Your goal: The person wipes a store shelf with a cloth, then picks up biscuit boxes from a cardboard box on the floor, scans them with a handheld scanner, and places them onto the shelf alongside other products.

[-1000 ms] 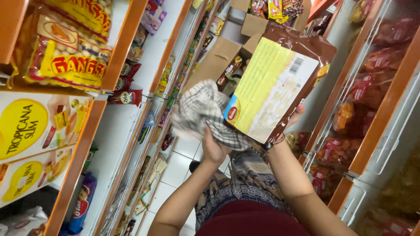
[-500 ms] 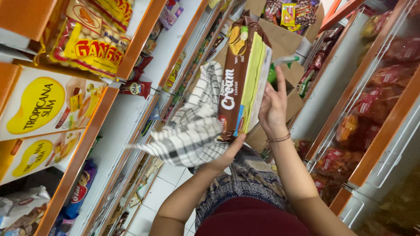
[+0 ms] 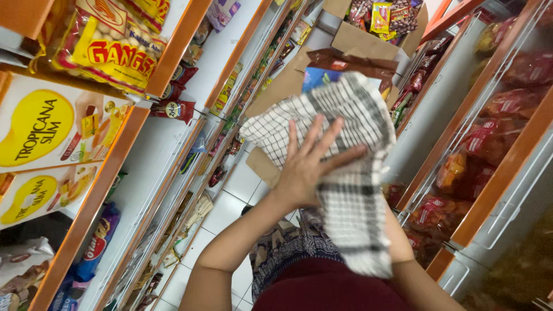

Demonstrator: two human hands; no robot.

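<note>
Head view: the left hand [image 3: 308,167], fingers spread open, presses flat on a black-and-white checked cloth [image 3: 351,190] covering a brown snack packet [image 3: 345,60] at twelve o'clock. The right hand is hidden, grip probably unseen beneath.

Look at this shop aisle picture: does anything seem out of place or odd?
Nothing looks spilled or damaged. The left hand presses a checked cloth over a brown packet, hiding most of it. The right hand is hidden.

Orange-edged shelves [image 3: 173,55] line the aisle's left side, with yellow snack bags [image 3: 101,43] on top. An open cardboard box [image 3: 357,34] of packets stands beyond them; red bags [image 3: 489,138] fill the racks opposite.
</note>
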